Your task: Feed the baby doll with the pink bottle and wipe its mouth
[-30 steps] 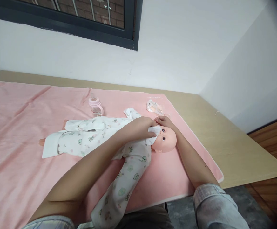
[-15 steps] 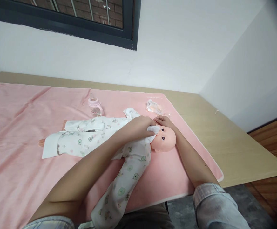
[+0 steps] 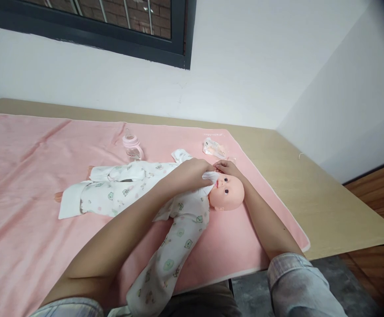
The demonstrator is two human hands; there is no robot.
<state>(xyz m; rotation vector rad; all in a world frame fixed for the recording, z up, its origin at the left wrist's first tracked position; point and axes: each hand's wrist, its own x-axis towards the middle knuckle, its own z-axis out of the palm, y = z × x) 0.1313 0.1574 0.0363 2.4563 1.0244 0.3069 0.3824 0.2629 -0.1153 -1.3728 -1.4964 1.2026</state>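
Note:
A bald baby doll (image 3: 233,193) lies on its back, head to the right, in a white printed suit (image 3: 135,182). One long sleeve (image 3: 165,259) hangs toward me over the edge. My left hand (image 3: 195,174) reaches across the chest, closed on a thin white cloth (image 3: 211,177) at the doll's chin, beside the mouth. On the far side of the head is my right hand (image 3: 228,168), its fingers bent together near the cheek and collar. What those fingertips grip, if anything, is hidden.
A pink baby bottle (image 3: 132,147) with a handle stands beyond the doll. A clear plastic packet (image 3: 213,148) lies past my right hand. A pink blanket (image 3: 23,176) covers part of the wooden table (image 3: 311,189). White wall (image 3: 238,66) and a dark window frame (image 3: 179,48) rise behind.
My left hand has shifted slightly left with the white cloth, and the doll's mouth shows more. My right hand has stayed in place.

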